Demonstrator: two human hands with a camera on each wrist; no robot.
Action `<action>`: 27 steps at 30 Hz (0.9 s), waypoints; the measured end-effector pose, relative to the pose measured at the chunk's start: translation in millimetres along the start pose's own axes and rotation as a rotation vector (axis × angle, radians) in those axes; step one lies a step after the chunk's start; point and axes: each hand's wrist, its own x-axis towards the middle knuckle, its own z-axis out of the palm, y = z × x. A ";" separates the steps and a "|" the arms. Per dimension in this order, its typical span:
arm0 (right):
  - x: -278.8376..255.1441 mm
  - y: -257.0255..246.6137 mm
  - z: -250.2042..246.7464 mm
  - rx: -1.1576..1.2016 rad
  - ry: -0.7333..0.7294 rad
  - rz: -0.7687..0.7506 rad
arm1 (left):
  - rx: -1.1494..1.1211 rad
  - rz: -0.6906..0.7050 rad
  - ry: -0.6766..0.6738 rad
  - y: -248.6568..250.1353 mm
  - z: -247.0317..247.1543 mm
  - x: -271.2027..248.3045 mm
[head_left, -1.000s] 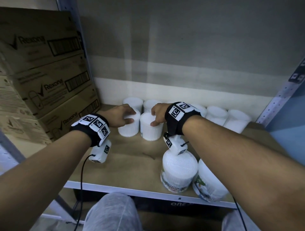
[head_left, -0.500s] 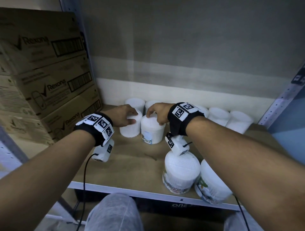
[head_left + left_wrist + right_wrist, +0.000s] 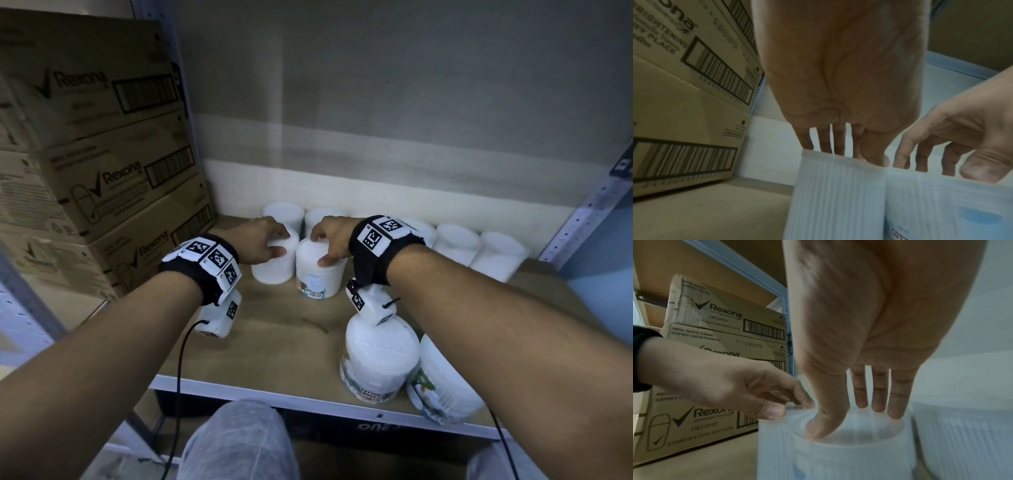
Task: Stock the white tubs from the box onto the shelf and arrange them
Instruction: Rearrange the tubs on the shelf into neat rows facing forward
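Note:
Two white ribbed tubs stand side by side on the wooden shelf [image 3: 274,339], in front of a back row. My left hand [image 3: 265,240] grips the left tub [image 3: 272,269] from above, fingers behind its far rim [image 3: 826,146] and thumb on the near rim. The right tub [image 3: 320,277] is held the same way by my right hand [image 3: 329,238], thumb on the lid's near edge and fingers [image 3: 877,395] on the far edge. This tub [image 3: 838,459] shows a label with a barcode toward me. The two tubs touch [image 3: 885,194].
More white tubs [image 3: 457,243] line the back wall. Two larger-looking tubs [image 3: 380,356] [image 3: 445,383] stand near the front edge under my right forearm. Stacked Rexona cartons [image 3: 102,178] wall off the left side. A metal upright [image 3: 589,212] bounds the right.
My right hand has turned its tub, so the label and barcode now face front. The left hand stays on its tub with little movement.

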 end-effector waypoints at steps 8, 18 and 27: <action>-1.0 2.9 -3.6 0.014 -0.023 -0.034 | 0.008 -0.008 -0.010 3.3 -0.6 1.6; 3.1 2.5 3.1 -0.040 0.030 0.100 | 0.032 -0.003 -0.028 5.1 -3.2 -0.5; -0.9 -1.9 0.6 -0.035 0.000 0.013 | 0.034 -0.011 -0.026 4.9 -1.4 -0.4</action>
